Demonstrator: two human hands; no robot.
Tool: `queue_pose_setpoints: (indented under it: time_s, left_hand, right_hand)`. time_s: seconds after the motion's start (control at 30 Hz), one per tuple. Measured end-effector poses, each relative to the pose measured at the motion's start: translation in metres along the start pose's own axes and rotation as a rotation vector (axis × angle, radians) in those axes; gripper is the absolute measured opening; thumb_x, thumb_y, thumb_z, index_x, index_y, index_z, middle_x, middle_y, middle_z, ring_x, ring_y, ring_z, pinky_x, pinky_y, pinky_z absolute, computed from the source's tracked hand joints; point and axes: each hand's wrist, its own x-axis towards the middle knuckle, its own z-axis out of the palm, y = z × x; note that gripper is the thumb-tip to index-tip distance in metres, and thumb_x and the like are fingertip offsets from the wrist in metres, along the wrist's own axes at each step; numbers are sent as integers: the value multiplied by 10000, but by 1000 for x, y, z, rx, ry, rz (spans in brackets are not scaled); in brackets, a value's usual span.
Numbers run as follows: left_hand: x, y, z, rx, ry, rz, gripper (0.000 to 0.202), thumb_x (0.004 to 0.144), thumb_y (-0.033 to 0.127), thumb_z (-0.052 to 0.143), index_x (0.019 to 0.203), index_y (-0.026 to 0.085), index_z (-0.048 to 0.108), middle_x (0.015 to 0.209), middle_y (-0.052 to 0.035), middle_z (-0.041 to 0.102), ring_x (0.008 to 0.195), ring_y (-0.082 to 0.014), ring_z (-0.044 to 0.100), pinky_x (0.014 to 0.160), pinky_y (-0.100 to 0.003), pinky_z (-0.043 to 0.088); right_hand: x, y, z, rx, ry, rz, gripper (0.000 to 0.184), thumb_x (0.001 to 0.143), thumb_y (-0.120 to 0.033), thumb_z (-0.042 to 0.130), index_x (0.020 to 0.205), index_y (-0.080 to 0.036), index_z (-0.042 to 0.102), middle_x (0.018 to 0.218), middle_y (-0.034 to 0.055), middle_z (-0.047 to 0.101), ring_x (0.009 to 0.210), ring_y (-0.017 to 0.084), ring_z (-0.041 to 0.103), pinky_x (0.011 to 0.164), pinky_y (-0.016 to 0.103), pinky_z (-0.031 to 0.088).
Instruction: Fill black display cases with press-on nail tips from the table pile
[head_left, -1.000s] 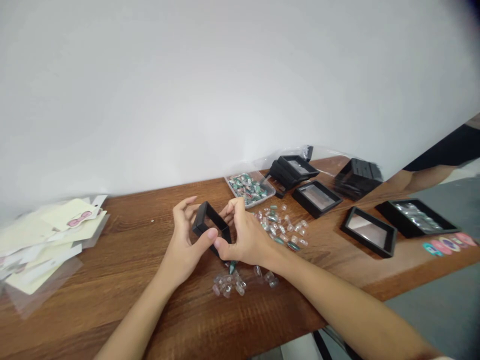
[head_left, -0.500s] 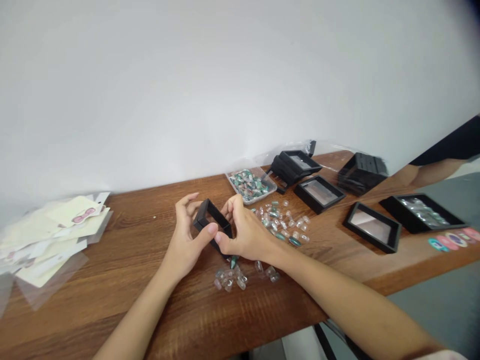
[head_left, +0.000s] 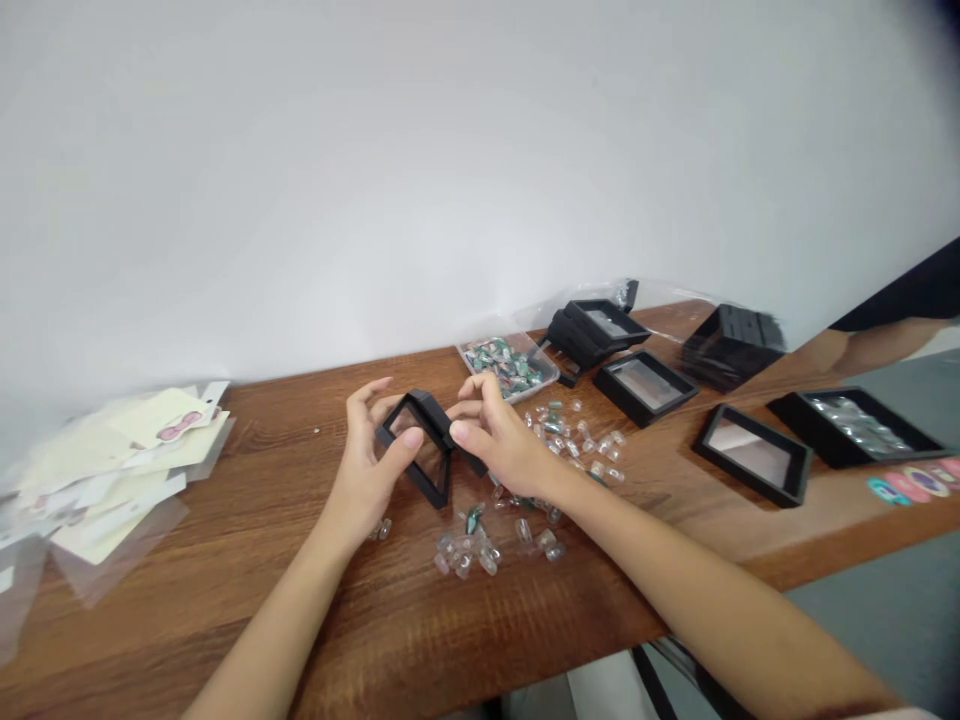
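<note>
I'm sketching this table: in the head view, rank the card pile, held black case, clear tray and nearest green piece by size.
1. Card pile
2. Held black case and clear tray: unsure; thumbs cover part of the case, and the tray lies farther away
3. Green piece

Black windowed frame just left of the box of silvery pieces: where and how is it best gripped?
Probably by the near long rim of the frame, coming from the near side: it lies flat, the rim surrounds a pale window, and the box sits close at its right.
</note>
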Motion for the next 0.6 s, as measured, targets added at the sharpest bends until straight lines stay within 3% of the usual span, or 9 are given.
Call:
queue_pose_setpoints:
  time_s: [0.13,0.27,0.47,0.6]
  left_hand:
    - [6,-4,-8,-43,142,-13,572,864,492,672,1329,303,399,1165,-50,611,1025,-217,638,955,-408,467]
    - [10,-7,-15,-65,234,-24,543,862,507,674,1303,309,428,1128,-39,627,944,-200,659,912,-403,498]
    - [11,-4,-13,-137,199,-12,581,865,485,680,1342,300,405,1095,-65,664,988,-252,686,944,-473,502]
    - [11,5,-8,-243,113,54,685,838,501,701,1395,307,352,1234,-104,637,1157,-297,636,1008,-509,478]
  right_hand:
    - [1,-8,-5,22,14,-10,555,840,-540,682,1148,-250,324,1181,118,631,1046,210,661,926,412,528]
    - [2,-17,-8,-124,47,-75,603,724,-453,816,1133,-254,420,1179,98,665,1099,229,653,940,405,537]
    - [4,-20,-12,-194,176,-83,290,810,-440,741,949,-216,622,907,38,725,806,182,700,740,341,583]
    - [7,-19,-17,-99,310,-60,320,854,-531,667,900,-214,677,854,39,738,786,197,712,712,358,593]
